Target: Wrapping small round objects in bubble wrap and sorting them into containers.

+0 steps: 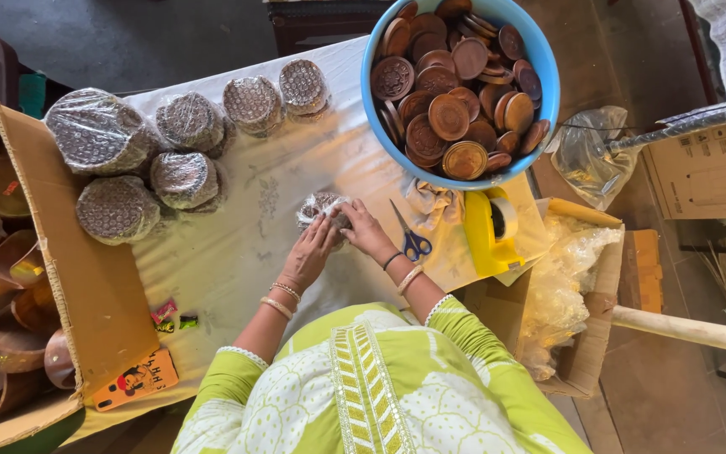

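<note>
Nearest you: your two forearms in green sleeves with bangles, meeting at the middle of the table (pixel 245 252), which is covered in pale cloth. Your left hand (pixel 311 252) and right hand (pixel 367 231) both close on one item, a small stack of discs in clear wrap (pixel 323 204), lying on the cloth just ahead of your wrists; each grip is grasping the bundle's near side, fingers curled over the film. Judged handling: the stack looks compact and fairly weighty for its size, the discs stiff and probably brittle like clay, the film slick and loose; hold it by the rim from both sides so the discs stay aligned. Just right of your right hand: blue-handled scissors (pixel 414 242), then a yellow tape dispenser (pixel 487 231), with a crumpled scrap of cloth behind the scissors. Low left on the table: small colourful sachets (pixel 170 316). Left edge: an open cardboard box (pixel 86 277) holding brown clay cups. Further out, left to centre: finished wrapped stacks (pixel 182 179) in a loose cluster, some touching. Far right: a blue tub (pixel 545 80) heaped with brown embossed discs (pixel 449 116), unwrapped.
</note>
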